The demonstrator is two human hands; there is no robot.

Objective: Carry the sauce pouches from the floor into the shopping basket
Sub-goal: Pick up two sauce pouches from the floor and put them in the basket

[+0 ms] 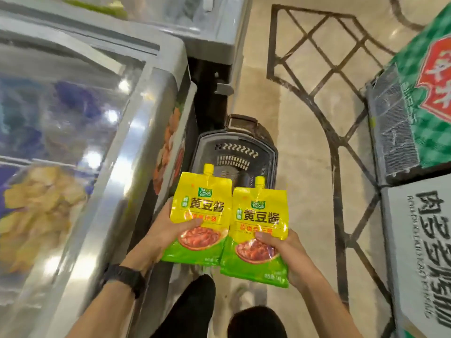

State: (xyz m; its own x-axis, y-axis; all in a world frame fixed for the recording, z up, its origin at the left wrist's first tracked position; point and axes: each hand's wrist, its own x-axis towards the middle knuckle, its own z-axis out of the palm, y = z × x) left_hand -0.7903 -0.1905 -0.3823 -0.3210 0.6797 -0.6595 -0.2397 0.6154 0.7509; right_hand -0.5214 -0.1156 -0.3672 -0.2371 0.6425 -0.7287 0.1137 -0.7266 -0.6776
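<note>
left hand (167, 231) grips left pouch (202, 203) | right hand (291, 252) grips right pouch (260, 215) | forearms forward

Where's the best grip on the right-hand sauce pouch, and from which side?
The flat lower half of the right pouch, from its near right edge, as the right hand pinches it. The face is broad and flat; the spout is small, and the left pouch crowds its left edge.

Grocery shop aisle. A glass-lidded chest freezer (136, 132) is running along the left, with bagged frozen food (44, 191) showing through the lid. A dark plastic basket (238, 137) is sitting on the polished patterned floor (305, 118). Stock is standing stacked at right: a green carton (432, 132) and a grey carton (412, 259), both printed.
</note>
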